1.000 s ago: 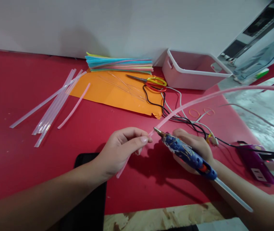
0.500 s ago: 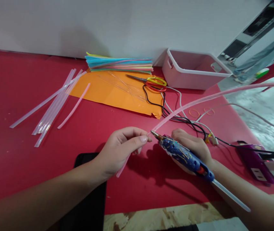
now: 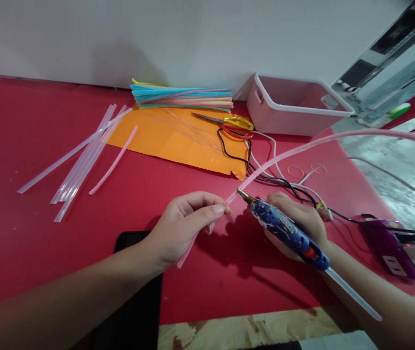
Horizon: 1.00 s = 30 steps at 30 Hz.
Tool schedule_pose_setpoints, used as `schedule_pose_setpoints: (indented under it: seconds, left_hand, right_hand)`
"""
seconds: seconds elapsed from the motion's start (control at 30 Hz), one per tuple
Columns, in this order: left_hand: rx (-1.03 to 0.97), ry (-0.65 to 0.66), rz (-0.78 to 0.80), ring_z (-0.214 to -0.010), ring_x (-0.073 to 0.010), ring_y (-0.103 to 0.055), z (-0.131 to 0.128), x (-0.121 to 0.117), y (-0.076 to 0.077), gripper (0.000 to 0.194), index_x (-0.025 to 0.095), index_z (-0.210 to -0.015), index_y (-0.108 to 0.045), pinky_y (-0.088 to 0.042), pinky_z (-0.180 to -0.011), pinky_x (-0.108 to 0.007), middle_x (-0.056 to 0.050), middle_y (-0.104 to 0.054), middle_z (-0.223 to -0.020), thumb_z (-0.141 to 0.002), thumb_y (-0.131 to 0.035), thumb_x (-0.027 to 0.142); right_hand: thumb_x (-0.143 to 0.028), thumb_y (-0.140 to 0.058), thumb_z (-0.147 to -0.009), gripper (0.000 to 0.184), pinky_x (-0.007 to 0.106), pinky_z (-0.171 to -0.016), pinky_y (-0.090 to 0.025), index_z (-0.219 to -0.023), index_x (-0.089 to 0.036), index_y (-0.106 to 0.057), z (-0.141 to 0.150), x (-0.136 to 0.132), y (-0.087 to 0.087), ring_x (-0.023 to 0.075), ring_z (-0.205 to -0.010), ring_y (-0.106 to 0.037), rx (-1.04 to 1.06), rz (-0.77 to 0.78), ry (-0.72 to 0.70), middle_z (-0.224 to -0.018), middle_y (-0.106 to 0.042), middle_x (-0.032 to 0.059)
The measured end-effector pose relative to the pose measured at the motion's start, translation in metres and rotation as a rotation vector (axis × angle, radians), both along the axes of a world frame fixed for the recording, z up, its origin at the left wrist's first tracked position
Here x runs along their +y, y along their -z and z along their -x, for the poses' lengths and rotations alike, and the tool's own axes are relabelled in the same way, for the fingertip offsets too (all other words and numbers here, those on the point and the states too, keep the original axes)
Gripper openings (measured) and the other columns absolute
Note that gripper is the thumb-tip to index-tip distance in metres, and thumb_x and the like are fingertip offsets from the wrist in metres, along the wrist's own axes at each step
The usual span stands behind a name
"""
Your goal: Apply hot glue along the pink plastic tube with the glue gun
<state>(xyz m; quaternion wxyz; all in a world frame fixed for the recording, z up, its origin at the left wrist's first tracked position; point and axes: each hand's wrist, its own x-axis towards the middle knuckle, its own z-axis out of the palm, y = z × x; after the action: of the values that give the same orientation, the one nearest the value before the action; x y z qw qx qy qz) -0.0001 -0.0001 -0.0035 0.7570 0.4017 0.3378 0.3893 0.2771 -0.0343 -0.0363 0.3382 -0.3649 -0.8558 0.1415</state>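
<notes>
Between thumb and fingers, my left hand (image 3: 189, 223) pinches a long pink pipe cleaner (image 3: 302, 147). Its short end pokes out below the palm, and its long part arcs up to the right. My right hand (image 3: 298, 218) is wrapped round a blue glue gun (image 3: 280, 228), smeared with dried glue. The gun's metal nozzle (image 3: 244, 195) is at the pipe cleaner, just right of my left fingertips; whether it touches I cannot tell. A clear glue stick (image 3: 355, 294) juts from the gun's rear. Some of my right fingers are hidden behind the gun.
Spare glue sticks (image 3: 83, 165) and a short pink pipe cleaner (image 3: 114, 160) lie left. Behind are a coloured pipe cleaner bundle (image 3: 181, 96), an orange envelope (image 3: 171, 141), scissors (image 3: 229, 121) and a pink bin (image 3: 298, 116). Cables (image 3: 284, 182) and a purple power strip (image 3: 386, 243) lie right.
My right hand and the glue gun have shifted slightly right and up, the nozzle moving along the pipe cleaner away from my left fingertips. The pipe cleaner's far end has come into view.
</notes>
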Motion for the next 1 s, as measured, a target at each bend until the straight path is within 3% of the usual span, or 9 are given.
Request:
schedule_pose_setpoints:
  seconds: [0.2,0.3,0.5,0.77,0.87,1.0]
  left_hand:
    - [0.061,-0.001,0.016,-0.053,-0.0086,-0.048,0.0,-0.001,0.005,0.013,0.018,-0.078,-0.072,-0.038,-0.056,-0.024,0.007,-0.054,-0.053,-0.082,-0.08,0.028]
    - [0.072,0.007,0.014,-0.052,-0.0082,-0.045,0.0,-0.001,0.007,0.014,0.018,-0.081,-0.07,-0.036,-0.057,-0.025,0.008,-0.052,-0.055,-0.085,-0.078,0.029]
    - [0.066,0.06,-0.016,-0.052,-0.0088,-0.043,0.0,-0.001,0.004,0.018,0.018,-0.08,-0.07,-0.035,-0.056,-0.026,0.008,-0.05,-0.055,-0.085,-0.08,0.032]
    - [0.047,0.07,-0.059,-0.052,-0.0081,-0.044,0.001,-0.004,0.005,0.02,0.019,-0.081,-0.066,-0.036,-0.055,-0.024,0.009,-0.049,-0.056,-0.089,-0.079,0.032]
    - [0.113,0.003,-0.126,-0.054,-0.0084,-0.044,0.002,-0.006,0.006,0.02,0.02,-0.082,-0.064,-0.036,-0.054,-0.022,0.008,-0.051,-0.058,-0.093,-0.076,0.032]
    - [0.321,-0.219,-0.284,-0.057,-0.0097,-0.047,0.002,-0.011,0.002,0.02,0.021,-0.08,-0.06,-0.04,-0.055,-0.023,0.006,-0.053,-0.063,-0.094,-0.073,0.027]
  right_hand:
    - [-0.018,-0.065,-0.098,0.013,0.041,-0.066,-0.056,-0.103,-0.03,-0.064,0.002,-0.002,-0.005,0.0252,-0.074,-0.067,-0.023,-0.033,0.101,-0.081,-0.068,0.0047]
    - [-0.019,-0.062,-0.1,0.011,0.04,-0.066,-0.054,-0.099,-0.029,-0.064,0.006,0.0,-0.005,0.0225,-0.068,-0.062,0.025,-0.062,0.065,-0.074,-0.063,0.0023]
    - [-0.025,-0.061,-0.103,0.011,0.042,-0.073,-0.054,-0.111,-0.028,-0.069,0.004,0.005,-0.001,0.0223,-0.071,-0.066,-0.025,-0.013,-0.057,-0.078,-0.07,0.0034]
    - [-0.023,-0.062,-0.103,0.006,0.039,-0.068,-0.051,-0.1,-0.026,-0.067,0.01,0.003,-0.005,0.021,-0.068,-0.061,0.025,-0.098,0.025,-0.075,-0.064,0.0019]
    - [-0.024,-0.059,-0.104,0.009,0.04,-0.07,-0.051,-0.1,-0.026,-0.067,0.008,0.003,-0.005,0.0213,-0.068,-0.061,-0.003,-0.122,0.055,-0.074,-0.063,0.0018]
    - [-0.027,-0.052,-0.107,0.017,0.043,-0.071,-0.05,-0.101,-0.028,-0.068,0.006,0.004,-0.009,0.0223,-0.063,-0.059,-0.031,-0.174,0.101,-0.07,-0.062,0.0013]
